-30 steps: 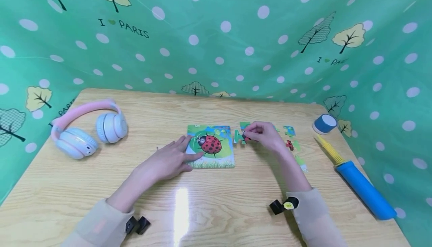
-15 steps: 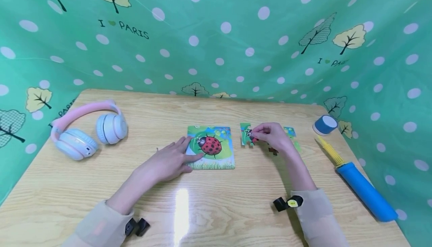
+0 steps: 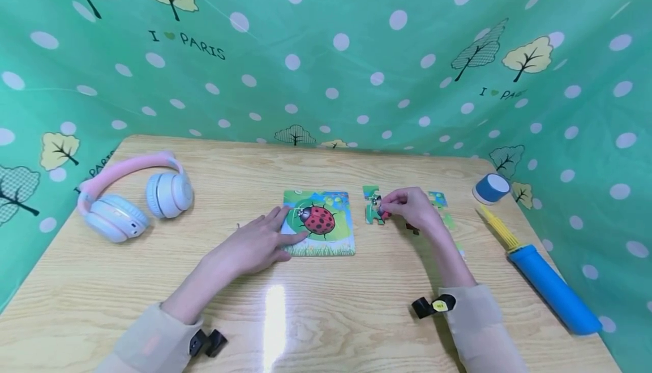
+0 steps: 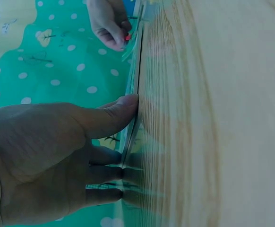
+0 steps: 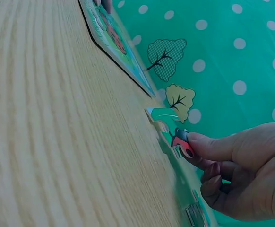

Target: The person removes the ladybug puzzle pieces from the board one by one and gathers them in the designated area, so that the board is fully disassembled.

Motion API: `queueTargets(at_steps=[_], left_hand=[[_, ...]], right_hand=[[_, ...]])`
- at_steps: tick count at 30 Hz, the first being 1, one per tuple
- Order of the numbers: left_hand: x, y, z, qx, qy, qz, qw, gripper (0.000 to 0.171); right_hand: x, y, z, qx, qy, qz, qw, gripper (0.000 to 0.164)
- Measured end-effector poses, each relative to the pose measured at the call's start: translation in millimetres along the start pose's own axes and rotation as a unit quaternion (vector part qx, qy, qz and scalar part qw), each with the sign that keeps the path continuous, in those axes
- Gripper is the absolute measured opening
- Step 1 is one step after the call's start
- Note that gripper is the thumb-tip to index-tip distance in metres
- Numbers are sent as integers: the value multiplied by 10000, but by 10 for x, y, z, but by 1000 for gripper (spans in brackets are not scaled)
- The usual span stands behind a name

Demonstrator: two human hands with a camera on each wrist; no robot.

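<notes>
A square ladybug puzzle board [image 3: 331, 248] lies flat near the middle of the wooden table. My left hand [image 3: 257, 243] rests over its left edge, fingers extended; in the left wrist view the thumb [image 4: 121, 109] touches the edge. To the right of the board, my right hand [image 3: 414, 208] pinches a jigsaw piece [image 5: 183, 143] with red and black ladybug print between thumb and forefinger. That piece is tilted against a green jigsaw piece [image 3: 370, 192]. Other jigsaw pieces [image 3: 437, 198] lie around and beyond the right hand, some partly hidden by it.
Pink and white headphones [image 3: 172, 193] lie at the left. On the right are a blue cylinder with a white top [image 3: 491, 188] and a blue hand pump [image 3: 552, 288] with a yellow nozzle. A green dotted curtain [image 3: 326, 78] hangs behind the table.
My right hand has moved slightly right, away from the board, bringing the pinched piece down beside the green piece. The left hand has stayed in place.
</notes>
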State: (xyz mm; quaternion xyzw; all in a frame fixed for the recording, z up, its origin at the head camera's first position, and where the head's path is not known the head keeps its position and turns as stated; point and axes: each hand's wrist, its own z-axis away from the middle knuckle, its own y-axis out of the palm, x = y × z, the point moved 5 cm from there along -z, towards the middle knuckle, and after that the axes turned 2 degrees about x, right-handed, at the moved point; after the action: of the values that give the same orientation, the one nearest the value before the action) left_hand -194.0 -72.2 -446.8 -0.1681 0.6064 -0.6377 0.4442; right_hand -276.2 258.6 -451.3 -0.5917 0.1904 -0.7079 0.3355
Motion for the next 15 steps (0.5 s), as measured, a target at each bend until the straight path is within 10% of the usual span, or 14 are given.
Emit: queueTargets(at_steps=[15], left_hand=[[4, 5, 6, -27, 64, 7, 10000, 52]], right_hand=[[-26, 30, -15, -4, -94, 340, 9994, 16]])
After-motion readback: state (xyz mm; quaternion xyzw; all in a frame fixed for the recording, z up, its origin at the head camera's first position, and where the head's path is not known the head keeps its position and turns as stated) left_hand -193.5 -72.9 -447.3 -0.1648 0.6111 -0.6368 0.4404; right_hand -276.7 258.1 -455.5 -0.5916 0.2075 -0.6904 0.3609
